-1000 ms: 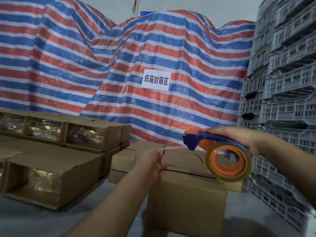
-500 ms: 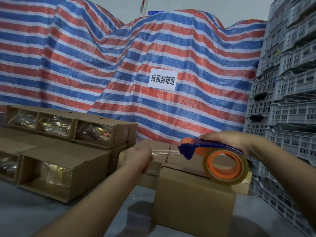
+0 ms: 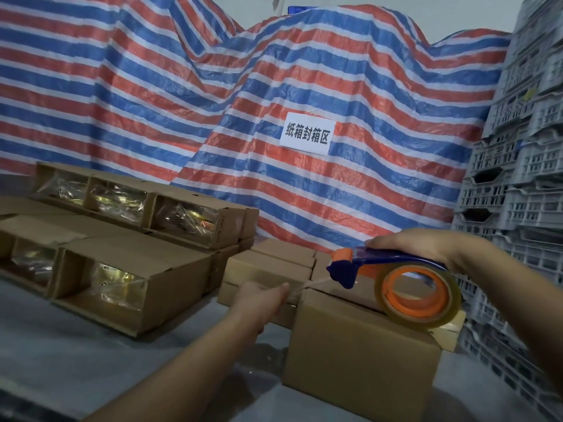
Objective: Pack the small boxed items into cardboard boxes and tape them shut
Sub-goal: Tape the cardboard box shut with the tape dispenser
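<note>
**Pulling the tape over the box**

My right hand (image 3: 408,243) is curled around the top of the tape gun (image 3: 393,275). I hold it tight so it does not slip when I pull. The roll (image 3: 419,295) hangs under my hand and sits right at the far top edge of the box (image 3: 356,354). I think I keep it low like that so the tape will lie flat on the lid.

My left hand (image 3: 259,298) pinches the loose end of the tape (image 3: 307,284). My fingers are closed on it, and the clear strip runs tight from them up to the blue mouth of the gun. My left hand is just off the near left corner of the box, a bit lower than the top. I hold the end there so I can stick it down the side first. That way the strip should grab the box well before it goes across the lid.

The box stands shut on the grey table (image 3: 76,360), close in front of me. It has no tape across it that I can see.

Behind it lie more small brown boxes (image 3: 271,263). To my left are long cartons (image 3: 128,269) with shiny things showing through clear windows. Those could be waiting to be packed. A striped tarp (image 3: 213,102) with a white sign (image 3: 306,137) hangs at the back, and grey crates (image 3: 524,178) are stacked on my right.
</note>
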